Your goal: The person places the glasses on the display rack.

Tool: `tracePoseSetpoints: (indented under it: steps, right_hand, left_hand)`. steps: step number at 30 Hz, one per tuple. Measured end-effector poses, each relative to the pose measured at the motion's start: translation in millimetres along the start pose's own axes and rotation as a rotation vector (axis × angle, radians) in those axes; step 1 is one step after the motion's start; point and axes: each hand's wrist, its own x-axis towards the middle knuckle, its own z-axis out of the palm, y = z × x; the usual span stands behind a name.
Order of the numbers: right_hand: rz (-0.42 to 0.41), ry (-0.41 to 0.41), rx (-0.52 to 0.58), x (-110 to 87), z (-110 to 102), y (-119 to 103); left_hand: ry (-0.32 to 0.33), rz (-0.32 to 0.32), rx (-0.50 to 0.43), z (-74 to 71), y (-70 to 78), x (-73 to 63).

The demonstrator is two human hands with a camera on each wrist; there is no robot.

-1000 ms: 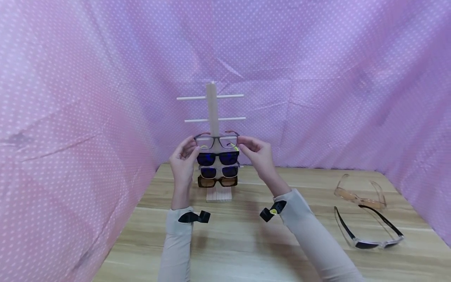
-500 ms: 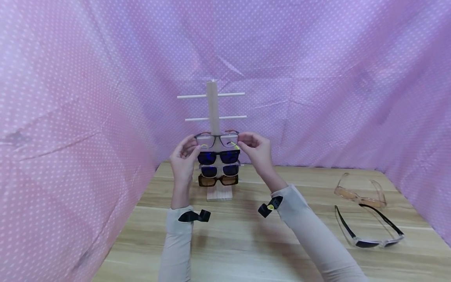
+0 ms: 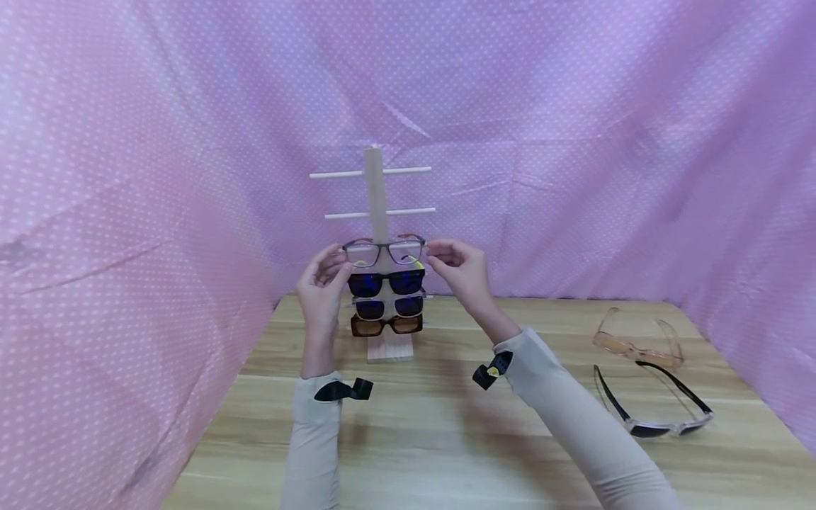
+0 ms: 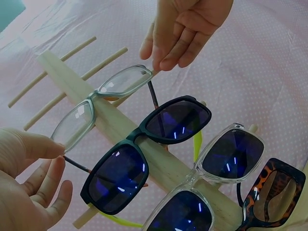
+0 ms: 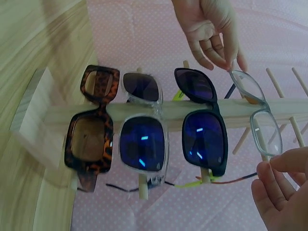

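Clear-lensed eyeglasses (image 3: 384,253) with a grey frame and reddish temple tips hang on the third rod from the top of a wooden display stand (image 3: 375,184). My left hand (image 3: 321,287) pinches their left corner between thumb and fingers, also seen in the left wrist view. At their right corner, my right hand (image 3: 464,273) has thumb and fingertips right at the rim in the right wrist view. Below hang black sunglasses (image 3: 385,283) with blue lenses, clear-framed sunglasses (image 3: 389,307) and tortoiseshell sunglasses (image 3: 386,326).
Two more pairs lie on the wooden table (image 3: 408,439) at right: pale glasses with orange-tinted lenses (image 3: 637,348), and sunglasses with black temples (image 3: 650,429). Bare upper rods (image 3: 408,170) jut from the post. Pink dotted cloth (image 3: 510,85) surrounds the table.
The whole head view has shifted slightly, so the stand and table things appear further left. My right hand has eased slightly rightward relative to the eyeglasses; my left hand keeps its place.
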Motion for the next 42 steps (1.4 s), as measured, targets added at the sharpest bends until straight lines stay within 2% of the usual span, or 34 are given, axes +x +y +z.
tracePoseSetpoints:
  steps: [5,9,13,20,25,29,32,35,38,42]
  right_hand:
    - [-0.005,-0.036,-0.068,-0.5,-13,-1]
    - [-0.018,-0.069,-0.127,-1.8,-29,0]
    - [-0.027,-0.110,-0.197,-4.3,-47,3]
    - [0.006,-0.194,-0.343,-14.9,-89,6]
    - [0.040,-0.237,-0.426,-24.6,-125,9]
    - [0.061,-0.269,-0.480,-33.9,-155,15]
    - [0.070,-0.306,-0.535,-42.4,-180,17]
    - [0.064,-0.347,-0.570,-50.4,-204,18]
    - [0.040,-0.385,-0.581,-57.5,-227,21]
    - [0.010,-0.442,-0.619,-67.9,-257,20]
  left_hand:
    - [0.042,0.016,0.003,2.9,2.5,0.1]
    - [0.082,0.037,0.048,11.1,5.7,-3.3]
    - [0.149,0.045,0.071,20.6,7.8,-6.9]
    - [0.282,0.071,0.089,26.0,10.6,-10.1]
    - [0.292,0.134,0.118,29.0,20.5,-16.6]
    - [0.210,0.202,0.115,41.3,28.2,-29.6]
    - [0.103,0.243,0.103,58.1,27.3,-42.8]
    - [-0.023,0.265,0.092,80.1,20.2,-58.0]
    - [-0.149,0.253,0.096,105.8,8.9,-75.5]
    - [-0.330,0.166,0.091,140.3,-12.2,-104.0]
